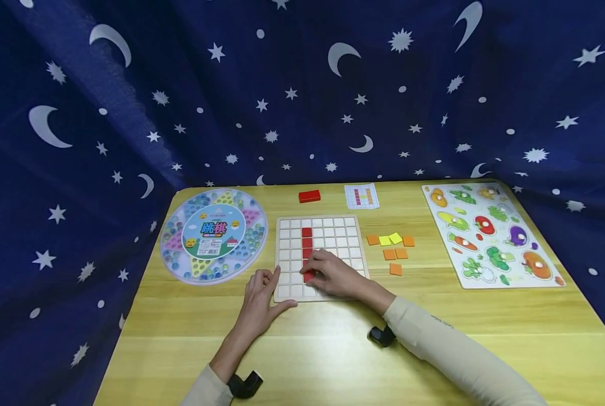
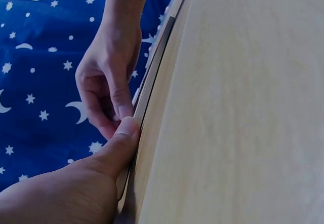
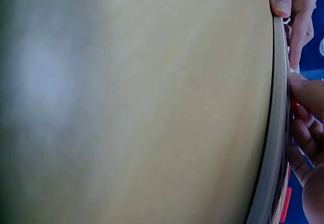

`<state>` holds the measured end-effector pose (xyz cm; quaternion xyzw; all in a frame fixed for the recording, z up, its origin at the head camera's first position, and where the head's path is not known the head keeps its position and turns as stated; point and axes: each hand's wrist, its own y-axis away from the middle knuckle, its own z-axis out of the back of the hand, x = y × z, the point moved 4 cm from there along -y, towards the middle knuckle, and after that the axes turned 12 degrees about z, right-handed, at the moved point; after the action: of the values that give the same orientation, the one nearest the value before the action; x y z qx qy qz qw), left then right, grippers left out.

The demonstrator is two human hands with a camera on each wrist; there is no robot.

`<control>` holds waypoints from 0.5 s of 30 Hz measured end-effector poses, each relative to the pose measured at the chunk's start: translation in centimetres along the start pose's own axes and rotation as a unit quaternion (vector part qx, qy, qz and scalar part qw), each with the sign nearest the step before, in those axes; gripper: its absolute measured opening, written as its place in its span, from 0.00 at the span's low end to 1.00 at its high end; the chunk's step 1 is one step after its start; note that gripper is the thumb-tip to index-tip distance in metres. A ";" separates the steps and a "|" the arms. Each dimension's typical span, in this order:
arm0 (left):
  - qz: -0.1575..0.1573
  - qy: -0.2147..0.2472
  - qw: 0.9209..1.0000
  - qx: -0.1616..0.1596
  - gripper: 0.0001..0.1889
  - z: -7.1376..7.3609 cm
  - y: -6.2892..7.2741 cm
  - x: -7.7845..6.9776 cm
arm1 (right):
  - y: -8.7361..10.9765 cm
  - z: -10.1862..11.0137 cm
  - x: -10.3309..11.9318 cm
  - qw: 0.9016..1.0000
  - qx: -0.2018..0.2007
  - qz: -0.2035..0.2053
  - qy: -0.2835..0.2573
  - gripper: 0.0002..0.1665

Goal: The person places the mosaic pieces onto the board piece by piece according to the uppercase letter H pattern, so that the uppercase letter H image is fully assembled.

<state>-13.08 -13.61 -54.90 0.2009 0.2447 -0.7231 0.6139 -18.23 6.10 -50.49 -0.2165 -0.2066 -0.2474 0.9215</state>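
Note:
A white grid board (image 1: 285, 243) lies flat on the wooden table, with several red square tiles (image 1: 307, 232) in a column down its third row of cells from the left. Over the lower end of that column, my right hand (image 1: 335, 275) pinches a red tile (image 3: 294, 104) between thumb and fingers; the fingers partly cover the tiles there. My left hand (image 1: 256, 299) rests at the board's lower left corner, its thumb along the near edge and its fingers at the left side. In the left wrist view, the left thumb (image 2: 126, 127) presses the board's edge.
Right of the board lie several orange tiles (image 1: 396, 269) and two yellow tiles (image 1: 384, 241). Behind it are a red block (image 1: 309, 196) and a pattern card (image 1: 361, 196). A round marble game (image 1: 213, 231) stands left, a vegetable puzzle board (image 1: 485, 248) right. A starry curtain (image 1: 302, 84) hangs behind.

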 end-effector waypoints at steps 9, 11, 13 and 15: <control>0.000 -0.001 1.000 -0.001 0.49 0.0 0.1 -0.2 | 0.3 -0.4 0.0 1.000 -0.024 0.012 -0.011 0.11; 0.002 -0.001 1.000 0.000 0.49 0.1 0.1 -0.2 | 0.4 -0.4 -0.1 0.999 -0.027 0.008 -0.017 0.12; 0.006 -0.002 1.000 0.003 0.49 0.1 0.1 -0.3 | 0.5 -0.4 -0.2 0.999 -0.028 -0.001 -0.027 0.13; 0.010 -0.002 1.000 0.006 0.49 0.1 0.0 -0.3 | 0.6 -0.5 -0.3 0.999 -0.028 -0.008 -0.034 0.13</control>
<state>-13.00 -13.41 -54.66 0.2057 0.2371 -0.7187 0.6204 -18.04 6.42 -51.22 -0.2492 -0.2329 -0.2533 0.9053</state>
